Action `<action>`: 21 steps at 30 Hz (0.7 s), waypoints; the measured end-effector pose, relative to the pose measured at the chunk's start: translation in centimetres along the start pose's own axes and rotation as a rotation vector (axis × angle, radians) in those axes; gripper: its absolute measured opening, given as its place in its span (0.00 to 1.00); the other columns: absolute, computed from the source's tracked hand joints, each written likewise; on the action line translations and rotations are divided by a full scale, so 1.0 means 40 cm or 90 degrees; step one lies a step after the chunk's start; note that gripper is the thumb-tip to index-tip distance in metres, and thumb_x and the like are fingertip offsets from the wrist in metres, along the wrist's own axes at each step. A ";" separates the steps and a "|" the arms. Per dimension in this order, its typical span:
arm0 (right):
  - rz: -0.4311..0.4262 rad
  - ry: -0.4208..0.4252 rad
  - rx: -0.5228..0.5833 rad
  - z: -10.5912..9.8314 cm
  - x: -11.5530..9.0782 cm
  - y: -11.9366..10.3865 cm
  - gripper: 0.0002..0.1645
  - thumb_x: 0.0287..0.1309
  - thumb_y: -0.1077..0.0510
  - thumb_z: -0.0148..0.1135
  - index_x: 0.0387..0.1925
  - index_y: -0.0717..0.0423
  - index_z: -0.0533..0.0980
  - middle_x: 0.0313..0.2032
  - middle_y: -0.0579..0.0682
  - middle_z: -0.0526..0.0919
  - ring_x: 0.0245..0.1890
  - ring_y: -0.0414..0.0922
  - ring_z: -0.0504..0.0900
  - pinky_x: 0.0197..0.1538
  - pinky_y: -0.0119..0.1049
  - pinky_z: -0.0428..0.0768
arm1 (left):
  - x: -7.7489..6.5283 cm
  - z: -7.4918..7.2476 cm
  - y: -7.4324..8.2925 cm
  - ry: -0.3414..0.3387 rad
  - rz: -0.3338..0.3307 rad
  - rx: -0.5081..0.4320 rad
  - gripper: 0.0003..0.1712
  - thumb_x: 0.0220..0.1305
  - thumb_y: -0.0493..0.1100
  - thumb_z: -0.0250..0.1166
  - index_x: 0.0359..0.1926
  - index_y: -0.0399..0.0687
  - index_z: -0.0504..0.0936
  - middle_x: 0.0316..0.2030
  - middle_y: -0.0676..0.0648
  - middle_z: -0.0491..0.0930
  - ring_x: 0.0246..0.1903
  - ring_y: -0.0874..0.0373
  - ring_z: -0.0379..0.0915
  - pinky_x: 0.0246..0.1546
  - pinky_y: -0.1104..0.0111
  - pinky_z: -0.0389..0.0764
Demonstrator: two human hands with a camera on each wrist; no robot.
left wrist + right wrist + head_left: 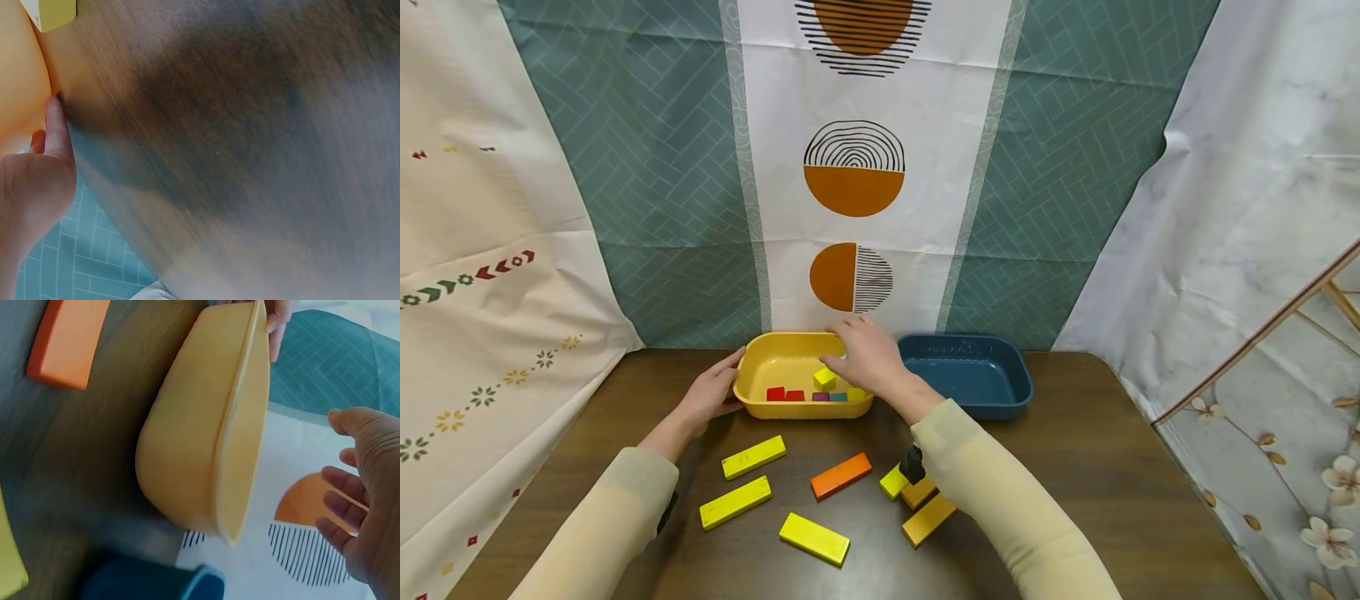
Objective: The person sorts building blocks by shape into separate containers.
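Observation:
My left hand (712, 395) rests its fairly straight fingers against the left end of the yellow bin (805, 410). In the left wrist view, one finger (57, 128) lies along the bin's outer wall. Over the right end of the bin is my right hand (872, 357), its fingers spread. Nothing shows between those fingers in the right wrist view. Inside the bin are a yellow cube (824, 380), two red blocks (776, 393), a purple block (820, 397), a teal block (838, 397) and another yellow block (857, 394). A small light-blue patch shows beside the right thumb.
A dark blue bin (1006, 400) stands right of the yellow one. Nearer on the wooden table lie several long yellow blocks (815, 540), an orange block (841, 477), two tan blocks (928, 520) and a small yellow block (893, 482), partly under my right sleeve (1000, 483). A patterned cloth hangs behind.

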State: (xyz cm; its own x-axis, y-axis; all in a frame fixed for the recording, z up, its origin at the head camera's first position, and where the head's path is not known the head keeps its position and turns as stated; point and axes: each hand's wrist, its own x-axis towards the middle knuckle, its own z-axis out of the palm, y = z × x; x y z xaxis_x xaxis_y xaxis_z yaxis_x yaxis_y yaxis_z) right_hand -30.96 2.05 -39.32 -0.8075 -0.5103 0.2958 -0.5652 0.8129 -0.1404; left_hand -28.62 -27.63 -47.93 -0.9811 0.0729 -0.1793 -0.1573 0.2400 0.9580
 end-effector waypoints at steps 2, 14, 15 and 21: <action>-0.004 0.002 0.011 -0.013 -0.011 0.015 0.32 0.66 0.38 0.65 0.67 0.45 0.76 0.63 0.45 0.78 0.59 0.47 0.73 0.58 0.41 0.77 | 0.001 0.000 0.000 0.000 -0.001 -0.002 0.34 0.81 0.46 0.40 0.83 0.58 0.47 0.80 0.38 0.46 0.69 0.36 0.62 0.63 0.45 0.72; -0.012 0.043 0.050 -0.089 -0.096 0.096 0.32 0.67 0.39 0.64 0.68 0.45 0.76 0.62 0.47 0.79 0.60 0.50 0.73 0.61 0.47 0.76 | 0.001 0.001 -0.002 -0.001 0.001 0.003 0.33 0.82 0.47 0.40 0.83 0.59 0.46 0.80 0.37 0.47 0.68 0.36 0.62 0.63 0.46 0.72; -0.012 0.045 0.048 -0.094 -0.105 0.103 0.32 0.67 0.39 0.64 0.68 0.46 0.76 0.62 0.48 0.79 0.60 0.50 0.73 0.61 0.48 0.76 | 0.000 0.001 -0.002 -0.002 0.001 0.003 0.33 0.82 0.47 0.40 0.83 0.59 0.46 0.80 0.37 0.47 0.69 0.36 0.62 0.63 0.46 0.72; -0.013 0.065 0.052 -0.129 -0.148 0.138 0.31 0.67 0.41 0.64 0.67 0.47 0.76 0.60 0.49 0.80 0.60 0.50 0.73 0.63 0.50 0.74 | -0.001 0.002 -0.001 0.000 0.002 0.003 0.33 0.82 0.47 0.40 0.83 0.59 0.46 0.80 0.37 0.47 0.68 0.36 0.63 0.63 0.46 0.72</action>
State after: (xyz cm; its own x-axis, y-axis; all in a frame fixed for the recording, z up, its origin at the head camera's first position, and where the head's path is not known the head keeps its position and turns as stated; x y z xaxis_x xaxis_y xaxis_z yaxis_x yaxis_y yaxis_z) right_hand -28.43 10.98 -36.98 -0.7768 -0.4912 0.3939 -0.5962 0.7751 -0.2091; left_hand -28.57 -27.56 -47.97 -0.9816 0.0731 -0.1765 -0.1539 0.2450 0.9572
